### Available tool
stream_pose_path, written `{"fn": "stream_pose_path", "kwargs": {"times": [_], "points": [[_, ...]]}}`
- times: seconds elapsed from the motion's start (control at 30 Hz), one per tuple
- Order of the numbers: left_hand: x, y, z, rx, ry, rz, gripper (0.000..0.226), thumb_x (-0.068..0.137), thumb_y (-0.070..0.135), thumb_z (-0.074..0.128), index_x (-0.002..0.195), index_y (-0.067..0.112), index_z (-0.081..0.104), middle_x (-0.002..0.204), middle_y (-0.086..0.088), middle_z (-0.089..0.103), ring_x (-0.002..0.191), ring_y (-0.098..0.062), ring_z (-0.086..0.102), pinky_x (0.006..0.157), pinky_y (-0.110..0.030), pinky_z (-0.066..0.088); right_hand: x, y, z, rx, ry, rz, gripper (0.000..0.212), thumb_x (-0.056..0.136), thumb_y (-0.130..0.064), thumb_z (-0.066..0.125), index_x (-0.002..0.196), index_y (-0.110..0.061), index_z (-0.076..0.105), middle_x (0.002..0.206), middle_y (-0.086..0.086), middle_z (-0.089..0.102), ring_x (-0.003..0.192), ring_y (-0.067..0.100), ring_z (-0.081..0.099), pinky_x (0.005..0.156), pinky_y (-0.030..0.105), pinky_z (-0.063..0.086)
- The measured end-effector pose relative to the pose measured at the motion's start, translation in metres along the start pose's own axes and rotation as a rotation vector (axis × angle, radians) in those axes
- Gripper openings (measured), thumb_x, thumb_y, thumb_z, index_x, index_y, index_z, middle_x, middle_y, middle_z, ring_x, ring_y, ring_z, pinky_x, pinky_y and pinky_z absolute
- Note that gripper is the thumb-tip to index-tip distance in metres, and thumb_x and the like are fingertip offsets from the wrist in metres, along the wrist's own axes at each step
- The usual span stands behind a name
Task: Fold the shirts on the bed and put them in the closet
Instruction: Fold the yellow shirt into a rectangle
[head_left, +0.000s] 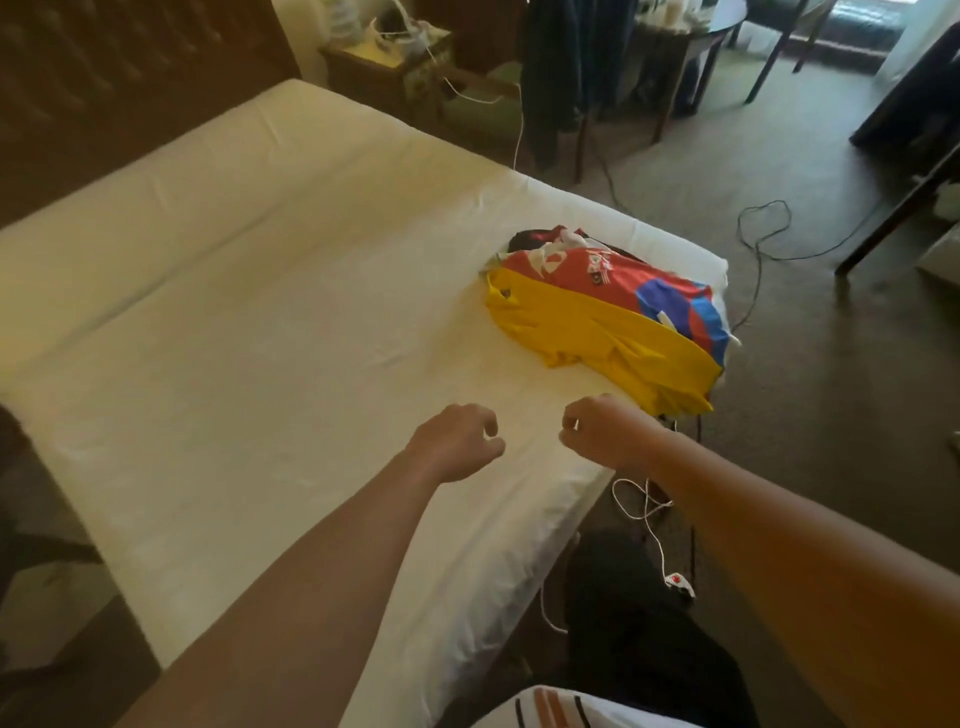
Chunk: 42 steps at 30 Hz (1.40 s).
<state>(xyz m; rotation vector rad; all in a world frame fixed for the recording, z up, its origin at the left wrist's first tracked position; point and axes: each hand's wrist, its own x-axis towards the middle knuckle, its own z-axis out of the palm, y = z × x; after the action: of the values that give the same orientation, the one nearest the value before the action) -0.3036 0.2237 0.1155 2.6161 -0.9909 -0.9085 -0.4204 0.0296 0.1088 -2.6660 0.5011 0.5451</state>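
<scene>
Nearest the camera, both bare forearms reach out over the corner of the bed (249, 322), which is covered by a plain white sheet. The left hand (457, 441) hovers above the sheet with its fingers loosely curled and holding nothing; the right hand (602, 431) hangs just beside it, apart from it by a small gap, its fingers likewise curled in with nothing between them (whether either hand brushes the sheet cannot be told). Below the right forearm, off the mattress edge, a white cable (644, 504) loops across the carpet to a small switch with a red button (678, 581). Beyond the hands, near the far right corner of the bed, the shirts lie in an unfolded heap: a yellow shirt (597, 338) is spread on the near side, a red shirt (582, 273) with a blue patch lies touching it behind, and a dark garment (524, 240) peeks out at the back of the pile. Farther off, a dark cord (763, 228) snakes over the floor, a nightstand (384, 73) stands by the dark headboard (130, 78), and dark clothing (556, 78) hangs near a round table (722, 26).
</scene>
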Motion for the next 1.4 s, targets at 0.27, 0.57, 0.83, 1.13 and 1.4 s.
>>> {"fn": "stream_pose_path", "kwargs": {"times": [0.27,0.57,0.83,1.13,1.4], "points": [[0.130,-0.001,-0.044,-0.061,0.005,-0.129,0.033,0.095,0.043,0.059,0.121,0.023,0.066,0.125,-0.003,0.066,0.110,-0.025,0.061,0.094,-0.043,0.052,0.148,0.043,-0.035,-0.031,-0.087,-0.065,0.028,0.096,-0.035,0.053,0.108,-0.017,0.071,0.107,0.007,0.070,0.095,0.028,0.064,0.080,0.037,0.055],[0.295,0.001,-0.067,-0.175,-0.053,-0.269,0.037,0.092,0.043,0.060,0.123,0.023,0.065,0.121,-0.005,0.067,0.104,-0.027,0.063,0.091,-0.044,0.054,0.322,0.108,-0.061,-0.007,-0.249,-0.026,0.031,0.097,-0.029,0.052,0.122,-0.015,0.065,0.123,0.012,0.065,0.111,0.035,0.062,0.077,0.033,0.049],[0.413,-0.033,-0.054,-0.216,-0.119,-0.352,0.035,0.091,0.042,0.061,0.120,0.024,0.065,0.117,-0.005,0.067,0.102,-0.028,0.063,0.088,-0.043,0.055,0.449,0.141,-0.046,0.103,-0.217,0.072,0.044,0.097,-0.026,0.052,0.140,-0.014,0.050,0.138,0.014,0.052,0.126,0.038,0.050,0.092,0.045,0.049],[0.456,-0.062,-0.020,-0.280,-0.172,-0.451,0.032,0.089,0.042,0.059,0.116,0.026,0.066,0.110,-0.003,0.068,0.097,-0.026,0.064,0.085,-0.043,0.055,0.507,0.159,-0.013,0.180,-0.213,0.310,0.039,0.092,-0.029,0.058,0.126,-0.015,0.045,0.127,0.012,0.056,0.123,0.038,0.050,0.103,0.054,0.037],[0.439,-0.055,-0.022,-0.321,-0.195,-0.449,0.033,0.091,0.041,0.058,0.118,0.024,0.066,0.115,-0.005,0.067,0.099,-0.027,0.063,0.086,-0.043,0.054,0.488,0.146,-0.014,-0.094,-0.307,0.049,0.024,0.088,-0.033,0.062,0.103,-0.014,0.066,0.115,0.005,0.059,0.115,0.031,0.049,0.101,0.049,0.039]]}}
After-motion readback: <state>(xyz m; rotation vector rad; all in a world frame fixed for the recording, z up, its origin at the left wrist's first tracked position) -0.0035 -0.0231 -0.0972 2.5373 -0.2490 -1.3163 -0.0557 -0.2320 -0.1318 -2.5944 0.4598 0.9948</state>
